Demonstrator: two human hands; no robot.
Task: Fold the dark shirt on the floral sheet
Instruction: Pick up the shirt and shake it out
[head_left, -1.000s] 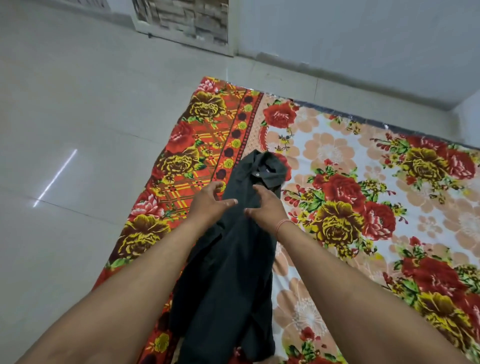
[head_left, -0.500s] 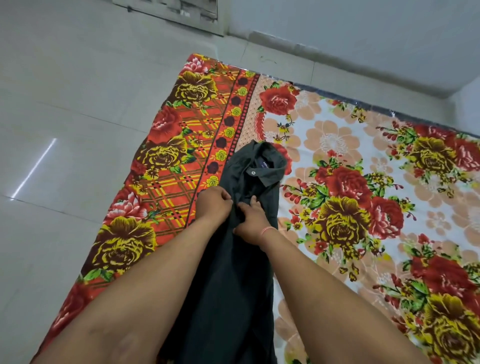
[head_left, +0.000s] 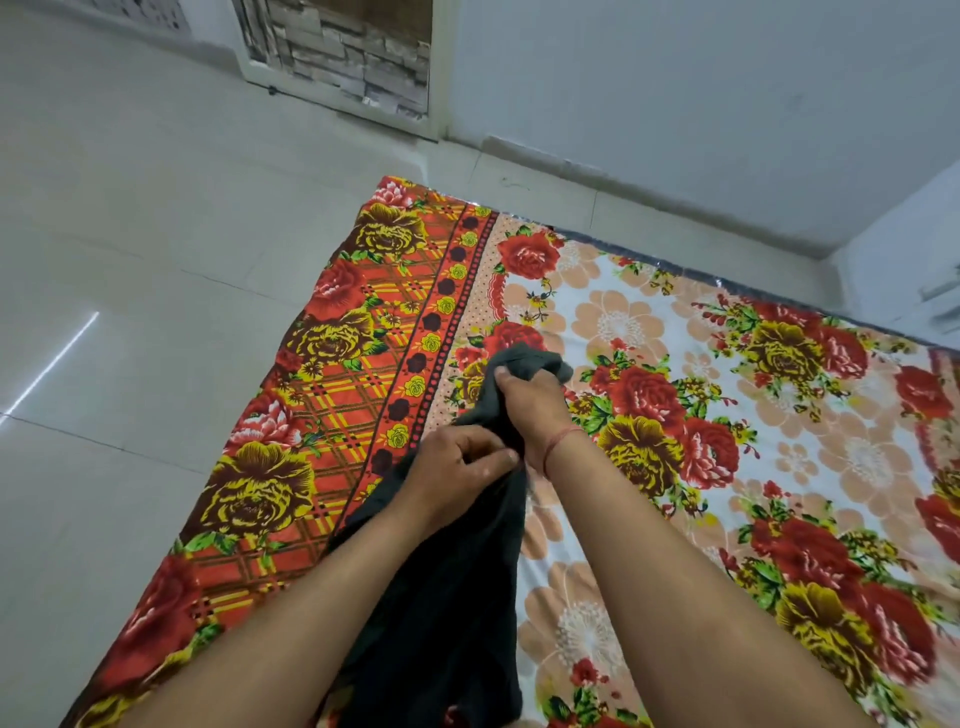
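Nearest us, the shirt (head_left: 441, 597) runs as a long dark strip between our two forearms, from the bottom edge of the view away from us. It lies on the sheet (head_left: 675, 519), just right of the orange checked border, and its near part looks narrow and bunched rather than flat.

A little farther, our left hand (head_left: 457, 467) has its fingers curled and pinches the cloth at the shirt's middle, thumb against forefinger. Just beyond it and to the right, our right hand (head_left: 530, 400) grips the shirt's far end, fingers wrapped round a gathered lump of cloth that sticks out past the knuckles. A red thread (head_left: 558, 447) circles that wrist. The two hands are almost touching.

The sheet spreads right and far with red and yellow roses. The tiled floor (head_left: 130, 260) lies to its left. Beyond stand a pale wall (head_left: 675, 104) and a stone-patterned panel (head_left: 353, 57).
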